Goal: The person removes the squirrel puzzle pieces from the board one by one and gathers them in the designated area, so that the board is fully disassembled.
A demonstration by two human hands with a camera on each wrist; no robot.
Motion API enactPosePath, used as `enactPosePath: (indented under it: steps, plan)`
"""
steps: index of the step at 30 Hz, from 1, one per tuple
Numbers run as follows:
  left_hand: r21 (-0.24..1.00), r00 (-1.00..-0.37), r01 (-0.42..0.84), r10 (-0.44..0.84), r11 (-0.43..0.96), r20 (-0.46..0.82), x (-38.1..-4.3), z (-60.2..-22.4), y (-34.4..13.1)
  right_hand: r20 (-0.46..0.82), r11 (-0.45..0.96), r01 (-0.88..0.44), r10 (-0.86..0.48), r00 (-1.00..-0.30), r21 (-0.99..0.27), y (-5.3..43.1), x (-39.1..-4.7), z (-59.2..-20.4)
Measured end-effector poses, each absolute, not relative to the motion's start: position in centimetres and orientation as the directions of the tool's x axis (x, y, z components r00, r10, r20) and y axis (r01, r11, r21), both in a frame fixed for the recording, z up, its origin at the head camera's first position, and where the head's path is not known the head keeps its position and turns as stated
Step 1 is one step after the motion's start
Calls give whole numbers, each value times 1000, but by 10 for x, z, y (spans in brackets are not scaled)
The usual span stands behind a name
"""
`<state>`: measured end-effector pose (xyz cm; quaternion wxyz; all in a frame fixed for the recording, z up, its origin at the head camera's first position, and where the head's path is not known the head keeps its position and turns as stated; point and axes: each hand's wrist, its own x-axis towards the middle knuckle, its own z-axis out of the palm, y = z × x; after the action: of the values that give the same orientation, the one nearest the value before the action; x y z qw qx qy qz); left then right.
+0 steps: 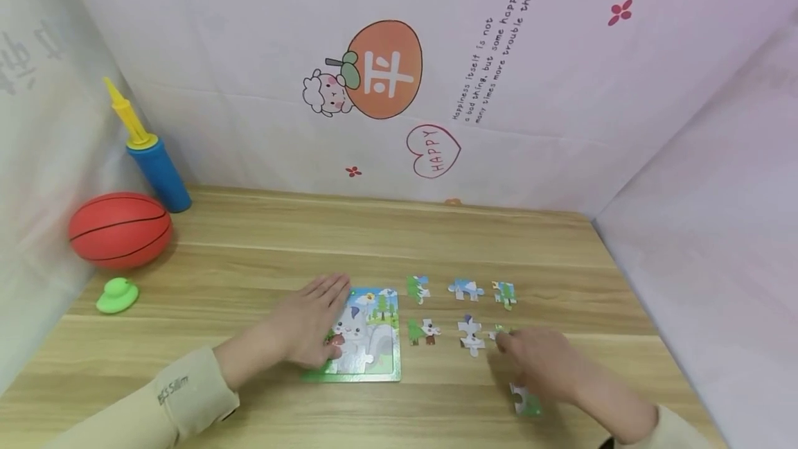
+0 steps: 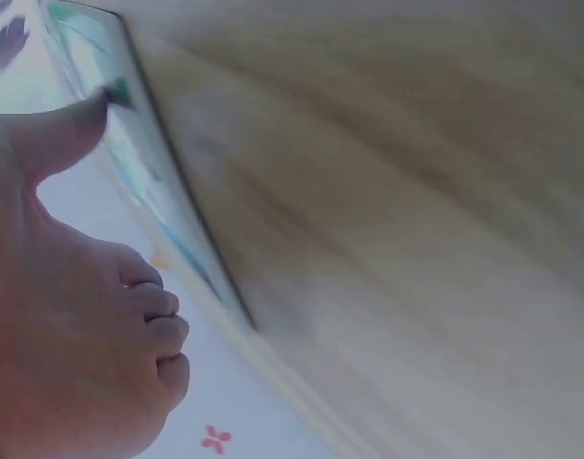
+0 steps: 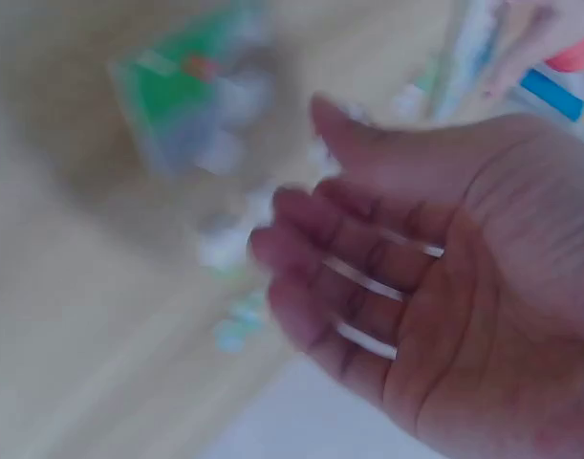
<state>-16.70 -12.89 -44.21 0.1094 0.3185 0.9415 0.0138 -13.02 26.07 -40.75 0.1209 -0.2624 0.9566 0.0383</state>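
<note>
A square jigsaw puzzle [image 1: 377, 337] with a grey squirrel picture lies on the table. My left hand [image 1: 312, 324] rests over its left side, fingers extended; the left wrist view shows the thumb [image 2: 67, 139] at the frame's edge. To the right, my right hand [image 1: 542, 362] hovers by a puzzle piece [image 1: 497, 332] that it partly hides. Blurred in the right wrist view, its fingers [image 3: 301, 229] are loosely bent with nothing between them. Nearest below is a green and grey piece [image 1: 526, 400]. Beside it to the left lies a grey piece [image 1: 471, 335].
More loose pieces lie in rows: a green one [image 1: 418, 289], a blue one [image 1: 465, 289], a blue-green one [image 1: 505, 294] and one with an eye [image 1: 424, 332]. At the left are a red ball [image 1: 121, 231], a green toy duck [image 1: 117, 295] and a blue-yellow pump [image 1: 156, 161].
</note>
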Motion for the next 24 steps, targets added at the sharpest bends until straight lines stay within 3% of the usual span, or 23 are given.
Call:
enactPosePath:
  steps: [4, 10, 19, 24]
  plan:
    - [72, -762, 627, 629, 776, -152, -164, -440, -127, -174, 797, -598, -603, -779, -87, 227, -143, -387]
    - [167, -750, 627, 647, 761, -134, -163, -440, -134, 20, 642, -763, -764, -645, -77, 163, -154, -398]
    - [229, -763, 573, 614, 787, -203, -170, -443, -157, -226, 627, -779, -756, -614, 17, 90, -158, -423]
    - [234, -782, 538, 583, 810, -222, -171, -452, -163, -227, 652, -758, -738, -635, -2, 68, -157, -432]
